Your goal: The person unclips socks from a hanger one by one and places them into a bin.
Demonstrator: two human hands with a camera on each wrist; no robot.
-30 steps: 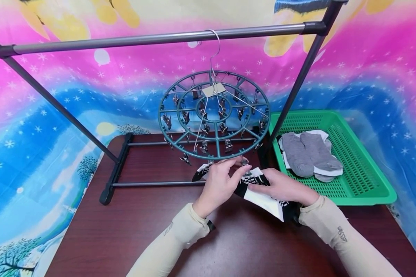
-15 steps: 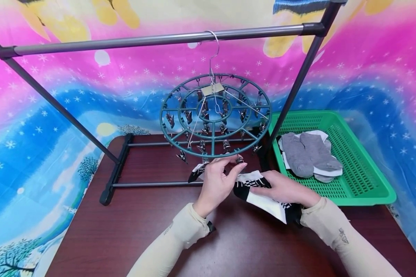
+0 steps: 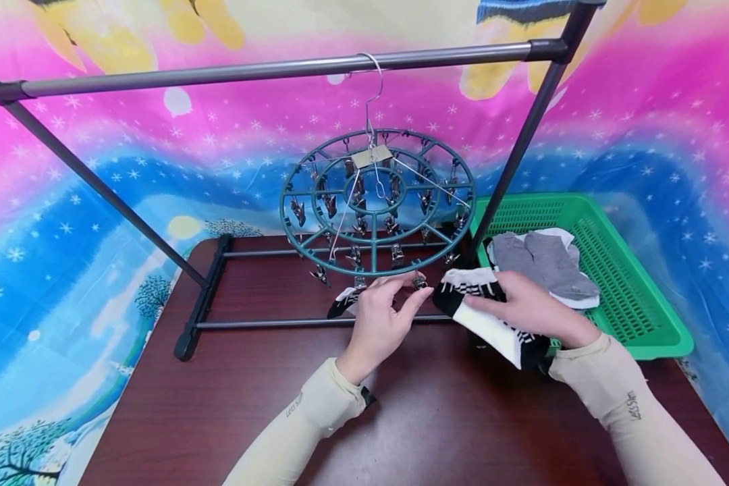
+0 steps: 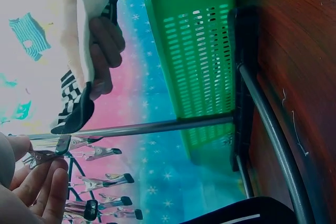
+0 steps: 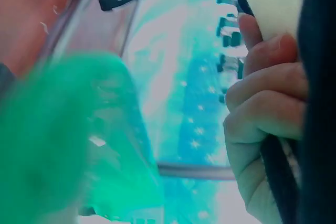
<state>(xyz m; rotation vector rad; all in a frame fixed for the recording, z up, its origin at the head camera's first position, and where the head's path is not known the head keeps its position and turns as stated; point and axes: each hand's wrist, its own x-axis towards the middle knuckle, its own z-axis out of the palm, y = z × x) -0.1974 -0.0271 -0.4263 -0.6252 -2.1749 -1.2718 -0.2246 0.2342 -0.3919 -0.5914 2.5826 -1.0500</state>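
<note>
In the head view my left hand (image 3: 381, 324) pinches a metal clip (image 3: 421, 281) between thumb and fingers at the front edge of the round green hanger (image 3: 373, 253). The left wrist view shows this clip (image 4: 43, 157) up close, with no fabric in it. My right hand (image 3: 537, 310) grips a black-and-white checked sock (image 3: 489, 331), whose white cuff points up, to the right of the clip. Left of my left hand, a similar sock (image 3: 340, 304) hangs from another clip, partly hidden by that hand. Curled fingers of the right hand (image 5: 268, 108) fill the right wrist view's right side.
A dark metal rack (image 3: 279, 69) carries the hanger by its hook, with several clips dangling. On the right stands a green basket (image 3: 638, 297) with grey socks (image 3: 541, 263) and white ones. Beneath is a dark red-brown table (image 3: 425, 425); a patterned cloth (image 3: 115, 135) hangs behind.
The checked sock in my right hand has come away from the clip and moved right and slightly up. My left hand keeps its pinch on the clip; the hanger has turned slightly.
</note>
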